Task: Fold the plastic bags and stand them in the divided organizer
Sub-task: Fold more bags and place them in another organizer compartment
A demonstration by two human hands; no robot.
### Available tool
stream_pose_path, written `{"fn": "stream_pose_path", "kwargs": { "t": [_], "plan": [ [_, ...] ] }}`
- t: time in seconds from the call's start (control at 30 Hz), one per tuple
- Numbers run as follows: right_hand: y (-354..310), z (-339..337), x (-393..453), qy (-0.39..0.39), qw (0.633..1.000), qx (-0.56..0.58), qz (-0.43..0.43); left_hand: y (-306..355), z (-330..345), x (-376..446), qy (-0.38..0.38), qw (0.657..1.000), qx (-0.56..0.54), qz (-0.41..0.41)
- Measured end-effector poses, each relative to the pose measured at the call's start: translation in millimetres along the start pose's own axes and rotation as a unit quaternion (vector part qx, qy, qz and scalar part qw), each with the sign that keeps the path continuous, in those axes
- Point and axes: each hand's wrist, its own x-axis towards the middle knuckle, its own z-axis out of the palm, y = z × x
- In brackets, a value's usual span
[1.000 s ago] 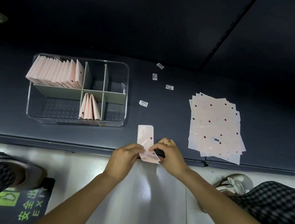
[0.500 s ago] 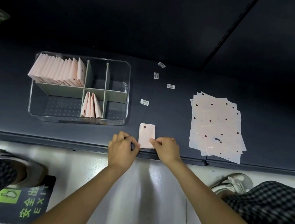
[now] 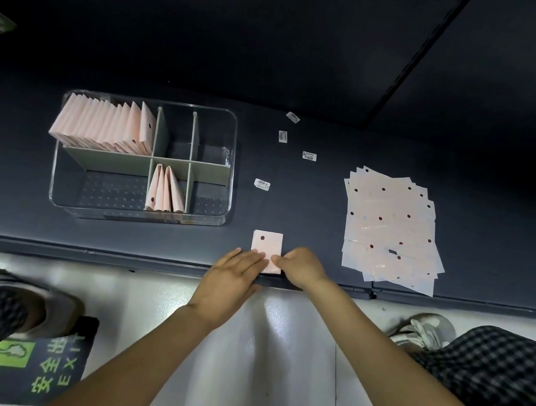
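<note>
Mid-task: one bag being creased, a stack left to fold.
Desk: organizer holds a full row far-left and three bags in the near-middle cell; flat stack waits at right. Folded bag lies at the desk's near edge. Left hand flat, fingers straight, pressing it; right hand curled, pinching its near corner.

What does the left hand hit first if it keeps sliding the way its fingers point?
The left hand lies flat, fingers aimed up and right, tips already on the folded bag. Going on, it would likely meet the right hand, which pinches the bag's right edge.
</note>
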Motion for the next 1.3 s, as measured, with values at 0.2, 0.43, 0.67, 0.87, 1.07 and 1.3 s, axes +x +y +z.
{"fn": "stream_pose_path", "kwargs": {
  "t": [0.2, 0.43, 0.67, 0.87, 1.07, 1.3],
  "plan": [
    [7, -15, -18, -0.061, 0.992, 0.112, 0.012, -1, -20, 10, 0.040, 0.992, -0.116, -0.026],
    [-6, -32, -50, 0.100, 0.941, -0.108, -0.304, -1, -60, 35, -0.059, 0.972, -0.190, -0.127],
    [-29, -45, -67, 0.210, 0.927, 0.011, -0.312, 2, -98, 35, -0.028, 0.869, -0.433, -0.236],
    [-45, -58, -70, 0.216, 0.913, 0.197, -0.286, -5, -105, 27, -0.017, 0.788, -0.531, -0.312],
    [-74, -14, -87, 0.258, 0.920, 0.124, -0.269, -8, -105, 23, 0.173, 0.893, -0.278, -0.309],
    [-117, 17, -76, 0.125, 0.951, 0.185, -0.215, -26, -108, 9, 0.174, 0.949, -0.178, -0.194]
  ]
}}
